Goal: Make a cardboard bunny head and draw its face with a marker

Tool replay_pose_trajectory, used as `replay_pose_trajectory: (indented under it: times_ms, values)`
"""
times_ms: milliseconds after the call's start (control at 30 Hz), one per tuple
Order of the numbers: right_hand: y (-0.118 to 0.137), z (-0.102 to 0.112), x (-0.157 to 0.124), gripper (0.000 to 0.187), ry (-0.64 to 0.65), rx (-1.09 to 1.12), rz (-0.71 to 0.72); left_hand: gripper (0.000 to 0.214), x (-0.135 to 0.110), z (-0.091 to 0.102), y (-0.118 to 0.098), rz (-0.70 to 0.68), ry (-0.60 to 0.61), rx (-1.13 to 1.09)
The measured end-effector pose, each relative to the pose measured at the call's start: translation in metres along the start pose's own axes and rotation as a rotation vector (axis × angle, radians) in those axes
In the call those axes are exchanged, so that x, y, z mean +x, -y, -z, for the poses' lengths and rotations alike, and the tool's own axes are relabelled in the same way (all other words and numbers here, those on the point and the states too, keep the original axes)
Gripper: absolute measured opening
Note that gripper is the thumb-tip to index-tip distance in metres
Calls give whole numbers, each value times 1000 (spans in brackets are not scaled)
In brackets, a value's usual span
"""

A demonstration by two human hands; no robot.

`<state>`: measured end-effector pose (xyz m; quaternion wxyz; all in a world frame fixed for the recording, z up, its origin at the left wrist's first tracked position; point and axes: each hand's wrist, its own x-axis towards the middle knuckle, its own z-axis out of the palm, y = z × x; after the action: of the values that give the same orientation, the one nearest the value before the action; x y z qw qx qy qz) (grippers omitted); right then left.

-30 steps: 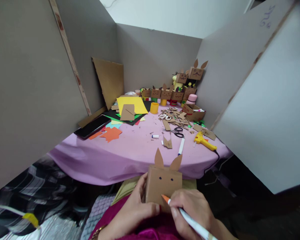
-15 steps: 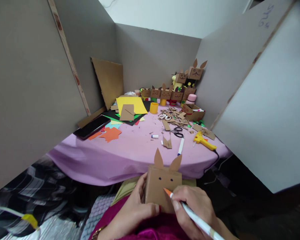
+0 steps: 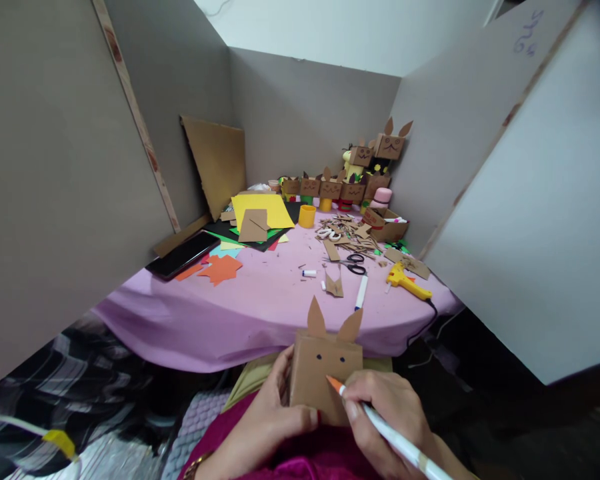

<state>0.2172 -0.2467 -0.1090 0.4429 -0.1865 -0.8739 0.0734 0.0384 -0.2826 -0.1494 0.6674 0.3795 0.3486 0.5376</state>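
A brown cardboard box with two pointed ears and two dark dot eyes sits in front of my body. My left hand is closed round its left side and lower edge, thumb on the front face. In my right hand is a white pen with an orange tip, held in a writing grip. Its point rests at or just over the box's face, below the eyes. Beyond the box, a white marker with a blue end lies near the table's front edge.
On the pink-covered table lie black-handled scissors, a yellow glue gun, cardboard scraps, orange paper and a black tablet or phone. Finished-looking box-headed figures stand at the back. Grey panels enclose the table.
The view has shifted very slightly. Both hands, the box and the pen keep nearly the same positions.
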Motion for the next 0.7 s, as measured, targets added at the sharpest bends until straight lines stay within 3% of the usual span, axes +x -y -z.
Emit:
replay_pose_trajectory:
  times_ms: [700]
  values:
    - [6, 3, 10, 15, -58, -32, 23, 84, 0, -4, -5, 2, -13, 25]
